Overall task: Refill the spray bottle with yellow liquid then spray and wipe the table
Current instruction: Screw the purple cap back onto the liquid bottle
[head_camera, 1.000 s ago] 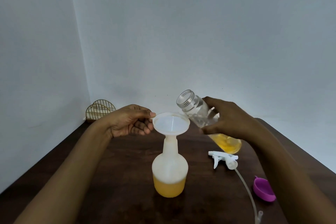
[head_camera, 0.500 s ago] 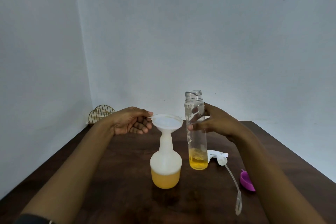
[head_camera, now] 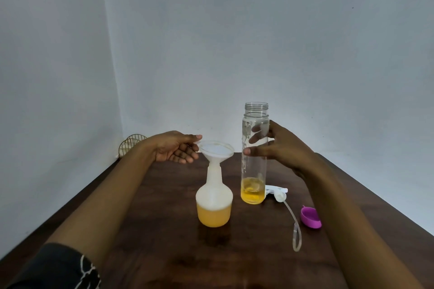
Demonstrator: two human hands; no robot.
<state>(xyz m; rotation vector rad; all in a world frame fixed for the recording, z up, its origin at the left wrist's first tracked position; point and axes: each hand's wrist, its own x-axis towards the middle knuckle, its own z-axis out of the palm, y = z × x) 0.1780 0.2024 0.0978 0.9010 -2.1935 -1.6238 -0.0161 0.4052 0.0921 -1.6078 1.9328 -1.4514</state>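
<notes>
**A:** What is out on the left?

**B:** A gold wire rack (head_camera: pixel 131 145) at 10 o'clock, in the far corner of the dark wooden table (head_camera: pixel 164 253). The left hand (head_camera: pixel 175 149) is in front of it, thumb tip at the rim of the white funnel (head_camera: pixel 216 150), fingers loosely curled below. I cannot tell whether it pinches the rim or only touches it.

**A:** And the spray bottle?

**B:** The spray bottle (head_camera: pixel 214 202) stands upright mid-table, with the funnel in its neck and yellow liquid filling its lower part.

**A:** To the right of it?

**B:** At its 2 o'clock, just beside it, the clear bottle (head_camera: pixel 254 155) stands uncapped with a little yellow liquid at the bottom. The right hand (head_camera: pixel 279 148) wraps it loosely, thumb in front and fingers behind the glass.

**A:** Further right?

**B:** The white spray head (head_camera: pixel 277 192) lies at 3 o'clock of the clear bottle's base, its tube (head_camera: pixel 296 230) trailing toward 6. A purple cap (head_camera: pixel 310 217) lies near the tube, at its 3 o'clock.
</notes>
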